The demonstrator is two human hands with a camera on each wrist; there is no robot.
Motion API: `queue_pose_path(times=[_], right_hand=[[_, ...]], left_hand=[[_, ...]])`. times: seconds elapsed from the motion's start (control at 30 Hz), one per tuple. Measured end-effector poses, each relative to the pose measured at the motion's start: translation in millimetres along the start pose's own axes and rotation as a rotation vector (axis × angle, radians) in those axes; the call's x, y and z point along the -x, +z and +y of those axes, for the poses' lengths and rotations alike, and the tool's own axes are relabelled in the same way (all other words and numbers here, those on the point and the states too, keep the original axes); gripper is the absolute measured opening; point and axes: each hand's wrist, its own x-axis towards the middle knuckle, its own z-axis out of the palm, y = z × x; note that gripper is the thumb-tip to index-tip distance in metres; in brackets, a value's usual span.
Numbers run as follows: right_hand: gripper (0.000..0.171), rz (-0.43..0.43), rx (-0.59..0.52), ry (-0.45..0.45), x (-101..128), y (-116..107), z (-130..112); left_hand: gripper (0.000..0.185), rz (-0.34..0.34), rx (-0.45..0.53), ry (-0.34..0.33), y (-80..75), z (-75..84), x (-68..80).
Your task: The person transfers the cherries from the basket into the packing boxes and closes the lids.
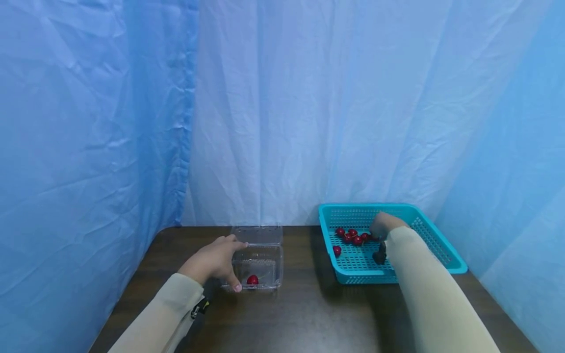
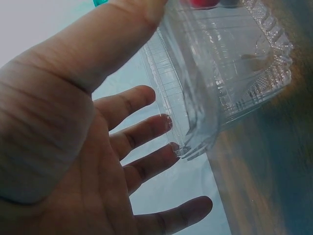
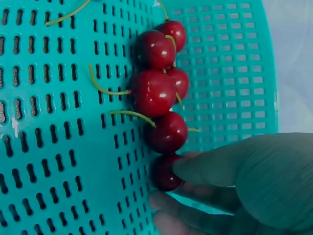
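A clear plastic clamshell box [image 1: 258, 267] stands open on the dark table, with one red cherry [image 1: 252, 280] inside. My left hand [image 1: 216, 262] rests against its left side. In the left wrist view the thumb [image 2: 122, 44] presses the box [image 2: 220, 73] while the straight, spread fingers [image 2: 146, 129] touch the lid's edge. My right hand [image 1: 383, 225] reaches into a teal slotted basket [image 1: 434, 245] holding several stemmed cherries [image 1: 351, 236]. In the right wrist view this hand [image 3: 171, 188] pinches the lowest cherry [image 3: 164, 171] of a row [image 3: 156, 90] between thumb and finger.
Blue cloth [image 1: 282, 122] hangs close behind and on both sides of the brown table [image 1: 309, 314]. The basket sits at the back right, the box at the centre left. One cherry [image 1: 337, 250] lies apart near the basket's left wall.
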Motion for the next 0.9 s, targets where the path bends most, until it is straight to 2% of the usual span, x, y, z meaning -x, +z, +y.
queue_pose_path(times=[0.1, 0.23, 0.33, 0.4, 0.5, 0.63, 0.77, 0.9], right_hand=[[0.024, -0.002, -0.010, 0.020, -3.1, 1.2, 2.8], [0.011, -0.007, -0.012, 0.034, -8.7, 1.1, 4.6], [0.010, -0.009, -0.014, 0.041, -5.3, 1.0, 0.6], [0.013, -0.002, -0.014, 0.042, 1.9, 1.2, -3.7], [0.017, 0.000, -0.029, 0.036, 25.1, -1.2, -13.6], [0.014, 0.020, -0.046, 0.034, 44.7, -5.0, -23.4], [0.011, 0.026, -0.050, 0.001, 37.2, -10.6, -24.5], [0.010, 0.006, -0.022, -0.016, 19.0, -16.0, -25.0]], left_hand=[[0.123, -0.002, 0.001, 0.002, -0.4, -0.1, 0.2], [0.121, -0.008, 0.007, 0.006, -0.8, -0.6, 0.3], [0.120, -0.011, 0.009, 0.009, -0.6, -1.3, 0.1], [0.120, -0.012, 0.008, 0.011, 0.2, -2.1, -0.4], [0.119, -0.010, 0.012, 0.010, 1.2, -3.1, -1.1], [0.118, -0.005, 0.014, 0.007, 2.9, -4.3, -2.0], [0.118, 0.003, 0.002, 0.010, 3.7, -4.6, -2.6], [0.117, 0.007, -0.007, 0.009, 3.0, -3.0, -2.0]])
